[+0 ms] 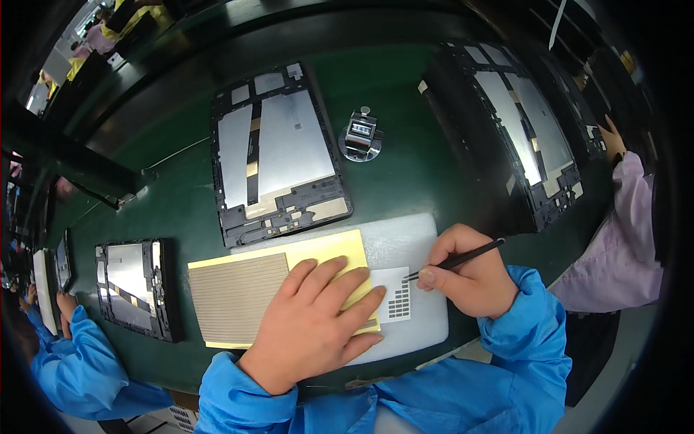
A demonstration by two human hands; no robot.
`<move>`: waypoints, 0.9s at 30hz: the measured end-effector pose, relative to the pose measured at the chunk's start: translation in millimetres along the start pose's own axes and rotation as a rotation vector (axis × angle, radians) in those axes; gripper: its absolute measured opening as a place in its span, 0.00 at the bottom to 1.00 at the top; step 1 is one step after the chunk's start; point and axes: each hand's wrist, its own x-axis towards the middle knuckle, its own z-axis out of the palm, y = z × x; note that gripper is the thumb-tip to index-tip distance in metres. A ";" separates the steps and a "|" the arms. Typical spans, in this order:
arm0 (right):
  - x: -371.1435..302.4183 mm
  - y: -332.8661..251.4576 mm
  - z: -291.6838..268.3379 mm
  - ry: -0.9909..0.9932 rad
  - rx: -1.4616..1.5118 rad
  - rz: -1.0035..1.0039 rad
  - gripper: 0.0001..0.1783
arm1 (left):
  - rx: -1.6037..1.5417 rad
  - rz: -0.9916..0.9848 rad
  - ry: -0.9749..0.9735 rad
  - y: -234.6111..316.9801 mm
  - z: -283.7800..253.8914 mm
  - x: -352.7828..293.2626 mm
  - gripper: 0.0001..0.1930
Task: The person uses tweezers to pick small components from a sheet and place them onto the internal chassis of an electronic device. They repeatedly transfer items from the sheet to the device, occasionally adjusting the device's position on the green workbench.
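My left hand [311, 318] lies flat with fingers spread over a yellow backing sheet [345, 249] covered partly by brown-grey strips [238, 298]. Its fingertips reach the edge of a small white sheet [387, 282] bearing rows of tiny dark rectangular stickers [399, 307]. In my right hand [477, 278], black tweezers [466, 256] are pinched between thumb and fingers. Their tips meet the sticker sheet near its upper right corner; whether a sticker is between them is too small to tell. Beneath the sheets is a white foam pad [416, 235].
Beyond the pad lies an open tablet housing [285, 155], with a metal tally counter [361, 134] beside it. Another housing [134, 286] sits at left, and a stack of housings [524, 130] at right. Co-workers' blue sleeve [83, 362] and pink sleeve [622, 231] flank the green table [394, 184].
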 end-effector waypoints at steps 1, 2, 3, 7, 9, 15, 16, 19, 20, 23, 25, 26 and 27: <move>-0.4 -1.9 -0.3 -0.011 -0.036 -0.024 0.10 | 0.001 -0.005 -0.002 0.0 0.5 0.4 0.26; -0.5 -3.1 -1.0 -0.022 -0.071 -0.048 0.10 | 0.001 -0.010 -0.003 0.2 0.9 0.8 0.25; -0.2 -3.3 -1.7 -0.025 -0.074 -0.056 0.10 | 0.003 -0.012 -0.004 0.2 1.1 1.2 0.25; -0.9 0.7 -4.5 -0.033 -0.073 -0.073 0.10 | 0.005 -0.017 -0.009 1.4 0.4 3.2 0.25; -0.4 -1.0 -5.4 -0.047 -0.136 -0.093 0.11 | 0.006 -0.017 -0.011 1.5 0.6 4.0 0.25; 2.1 1.3 -8.4 -0.092 -0.180 -0.132 0.11 | 0.008 -0.018 -0.015 1.2 1.9 4.9 0.25; 1.8 1.2 -7.7 -0.074 -0.059 -0.073 0.10 | 0.010 -0.019 -0.017 1.5 1.1 5.3 0.25; 1.5 -1.1 -4.8 -0.039 0.210 0.055 0.08 | 0.004 -0.020 -0.004 1.7 1.2 4.1 0.25; 1.7 -1.0 -6.0 -0.040 0.242 0.068 0.09 | 0.000 -0.022 0.004 1.7 1.4 3.4 0.25; 2.4 0.0 -7.0 -0.009 0.322 0.077 0.09 | -0.019 -0.019 0.023 0.4 1.7 1.7 0.24; 6.7 -3.7 -5.3 0.012 0.348 0.060 0.10 | -0.046 -0.005 0.033 -2.0 0.0 1.1 0.25; 8.7 -7.3 -4.6 0.025 0.348 0.053 0.10 | -0.059 0.001 0.039 -3.0 -0.3 0.5 0.25; 13.3 -11.9 -1.7 0.033 0.356 0.037 0.10 | -0.078 -0.002 0.060 -3.9 -1.3 -1.0 0.24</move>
